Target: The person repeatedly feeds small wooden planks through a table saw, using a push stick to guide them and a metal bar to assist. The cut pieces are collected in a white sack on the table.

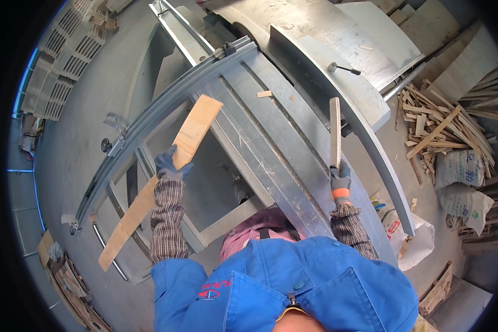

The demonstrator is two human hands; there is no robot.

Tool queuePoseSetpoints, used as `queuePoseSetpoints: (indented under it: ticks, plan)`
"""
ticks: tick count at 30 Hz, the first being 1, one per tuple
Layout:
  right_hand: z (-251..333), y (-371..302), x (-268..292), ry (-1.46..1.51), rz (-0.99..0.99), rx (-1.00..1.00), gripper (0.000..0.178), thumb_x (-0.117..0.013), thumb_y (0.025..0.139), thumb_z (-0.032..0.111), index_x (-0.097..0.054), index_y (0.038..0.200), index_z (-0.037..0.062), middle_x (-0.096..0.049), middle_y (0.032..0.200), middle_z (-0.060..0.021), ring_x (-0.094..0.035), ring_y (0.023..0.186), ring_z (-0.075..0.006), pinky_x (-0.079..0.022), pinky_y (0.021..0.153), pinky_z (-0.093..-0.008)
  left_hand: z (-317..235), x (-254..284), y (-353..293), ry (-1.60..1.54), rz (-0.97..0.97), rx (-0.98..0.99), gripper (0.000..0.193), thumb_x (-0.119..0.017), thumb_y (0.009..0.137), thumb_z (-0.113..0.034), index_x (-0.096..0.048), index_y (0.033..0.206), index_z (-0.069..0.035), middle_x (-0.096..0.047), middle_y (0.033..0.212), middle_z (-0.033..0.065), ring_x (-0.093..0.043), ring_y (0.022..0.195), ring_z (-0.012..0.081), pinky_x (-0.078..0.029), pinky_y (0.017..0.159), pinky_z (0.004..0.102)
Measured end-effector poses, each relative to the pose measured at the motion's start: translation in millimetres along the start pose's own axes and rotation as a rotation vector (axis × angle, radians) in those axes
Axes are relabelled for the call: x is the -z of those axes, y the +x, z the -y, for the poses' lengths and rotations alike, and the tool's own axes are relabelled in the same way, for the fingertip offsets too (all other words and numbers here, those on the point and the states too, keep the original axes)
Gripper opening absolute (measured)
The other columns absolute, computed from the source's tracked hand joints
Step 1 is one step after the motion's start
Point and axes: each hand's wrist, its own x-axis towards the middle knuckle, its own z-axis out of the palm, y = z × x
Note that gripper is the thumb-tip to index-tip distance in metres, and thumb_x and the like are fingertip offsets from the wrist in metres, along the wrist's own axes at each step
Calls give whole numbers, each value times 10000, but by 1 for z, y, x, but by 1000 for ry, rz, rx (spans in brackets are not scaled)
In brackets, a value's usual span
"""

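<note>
My left hand (174, 165), in a dark grey-blue glove, is closed around a long flat wooden board (198, 128). The board slants from the saw's sliding table down past my left forearm, which hides part of it. My right hand (340, 178), gloved with an orange cuff, grips the near end of a narrow wooden strip (335, 130). That strip points away from me, between the grooved metal table (260, 138) and the long metal fence (337, 88). A small wood offcut (264, 94) lies on the table between the two pieces.
A clamp lever (343, 69) stands on the fence's far side. The open frame (227, 218) of the sliding table is at left. Scrap wood (448, 124) is heaped on the floor at right, near white sacks (460, 169). Stacked pallets (66, 55) stand far left.
</note>
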Motion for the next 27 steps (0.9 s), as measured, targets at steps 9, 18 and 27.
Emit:
queuePoseSetpoints:
  ticks: [9,18,27]
  plan:
    - [96,40,-10,832,573,-731,678,-580,996,435,-281,1552,187,-641,965,-151,-625,661,-219,-550,562,-368,-155,-17,133,-98,236,-115,918,-945,604,-414,-575,1425,-234,-520,1341,172,-474,1313,369,-413,1141,475]
    - [142,94,-24,422,582,-515,605,-513,1020,305,-333,1594,238,-593,919,-72,-576,683,-133,-512,572,-288,-248,-82,221,-42,478,-133,945,-902,662,-527,-529,1491,-268,-386,1542,168,-330,1459,364,-269,1255,431]
    - [108,180,-63,243,534,-186,553,-653,962,248,-544,1478,80,-590,1418,-20,-483,665,-49,-423,567,-227,-281,-118,253,228,352,-194,694,-752,846,-576,-570,1471,-334,-366,1583,76,-303,1469,276,-214,1258,417]
